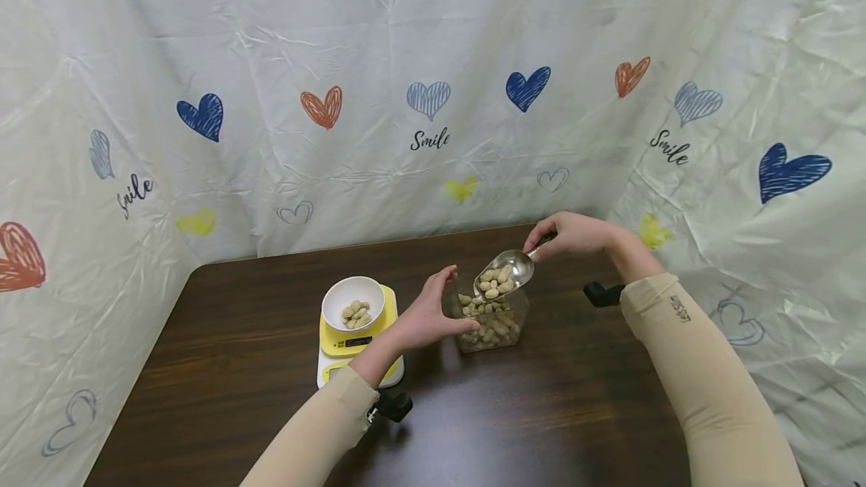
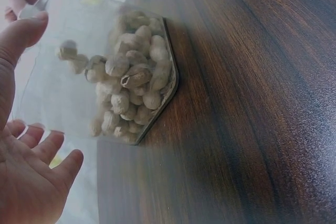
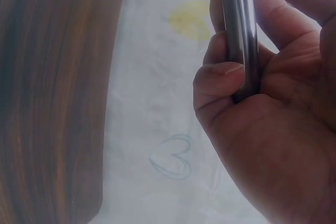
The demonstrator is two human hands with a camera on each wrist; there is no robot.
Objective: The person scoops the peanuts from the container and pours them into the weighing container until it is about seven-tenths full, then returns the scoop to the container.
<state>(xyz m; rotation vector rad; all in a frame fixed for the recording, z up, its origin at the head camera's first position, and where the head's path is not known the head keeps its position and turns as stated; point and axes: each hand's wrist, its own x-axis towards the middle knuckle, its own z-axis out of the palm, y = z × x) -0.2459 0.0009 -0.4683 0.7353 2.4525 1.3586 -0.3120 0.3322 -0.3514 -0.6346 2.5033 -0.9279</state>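
In the head view my right hand (image 1: 568, 235) grips the handle of a metal scoop (image 1: 521, 265), and the right wrist view shows its fingers curled round the shiny handle (image 3: 241, 40). Unshelled peanuts (image 1: 496, 282) fill the scoop's bowl, which tilts over a clear plastic container (image 1: 473, 344). More peanuts (image 2: 131, 82) lie inside that container. My left hand (image 1: 433, 314) holds the container's left side, thumb at the near face and fingers toward the far corner. Left of it, a white bowl (image 1: 338, 294) with several peanuts sits on a yellow and white kitchen scale (image 1: 391, 314).
The dark wooden table (image 1: 237, 367) carries all of these things. A white curtain (image 1: 379, 194) printed with hearts hangs behind the table and along both sides. My left forearm partly covers the scale's front.
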